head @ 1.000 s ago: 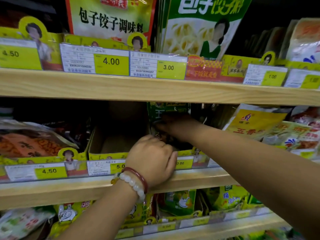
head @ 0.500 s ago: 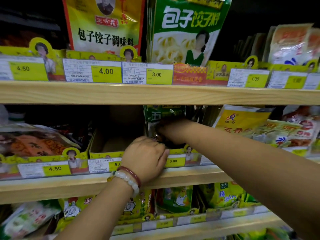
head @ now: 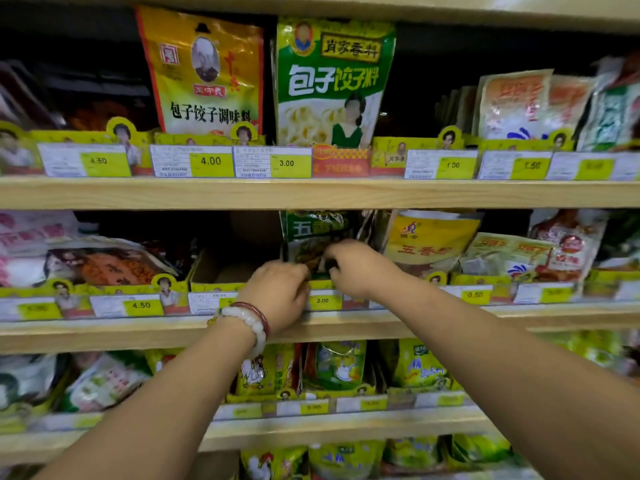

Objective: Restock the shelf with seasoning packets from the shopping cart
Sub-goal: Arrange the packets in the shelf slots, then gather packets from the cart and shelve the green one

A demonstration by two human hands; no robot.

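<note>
Green seasoning packets (head: 313, 233) stand upright in a yellow display tray on the middle shelf (head: 346, 323), above a 3.00 price tag. My right hand (head: 358, 265) grips their lower front with curled fingers. My left hand (head: 278, 294), with bead bracelets at the wrist, is curled at the tray's front edge just left of the packets; what its fingers hold is hidden. The shopping cart is out of view.
An open cardboard tray (head: 221, 271) sits left of the green packets. Yellow packets (head: 426, 240) stand to the right. Large yellow (head: 204, 74) and green (head: 332, 81) bags fill the upper shelf. More packets line the lower shelves (head: 332, 368).
The view has tilted upward, showing more of the top shelf. My right hand has drawn slightly toward the front of the green packets; my left hand stays at the tray edge.
</note>
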